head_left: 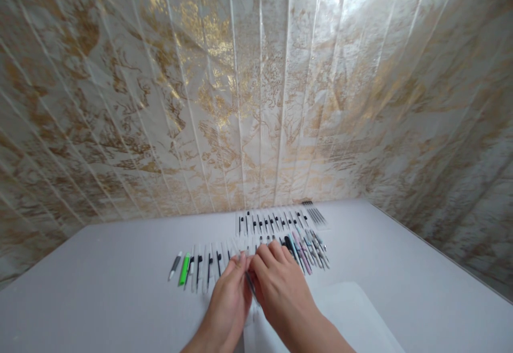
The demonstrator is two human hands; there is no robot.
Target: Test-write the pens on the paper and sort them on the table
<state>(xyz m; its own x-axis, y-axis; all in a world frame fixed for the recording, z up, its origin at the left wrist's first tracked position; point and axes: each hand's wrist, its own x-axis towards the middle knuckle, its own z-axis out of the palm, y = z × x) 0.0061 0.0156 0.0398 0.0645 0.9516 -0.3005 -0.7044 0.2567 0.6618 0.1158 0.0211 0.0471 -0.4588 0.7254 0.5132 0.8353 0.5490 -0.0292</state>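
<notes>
My left hand (230,297) and my right hand (276,278) meet at the middle, in front of a row of pens. Both have their fingers closed in a pinch around a slender pen (251,288), dark in part, which slants down between them. The fingers cover much of it, so I cannot tell which of its parts each hand grips. Just left of my left hand lie several clear pen pieces with black parts (210,267). Past my right knuckles lie several pens in black, blue and pink (302,254).
A bright green pen (184,269) and a grey pen with white ends (175,266) lie at the row's left end. Farther back is a row of black-tipped refills (276,222), with dark thin rods (316,213) at its right. A white tray-like sheet (352,315) lies at front right.
</notes>
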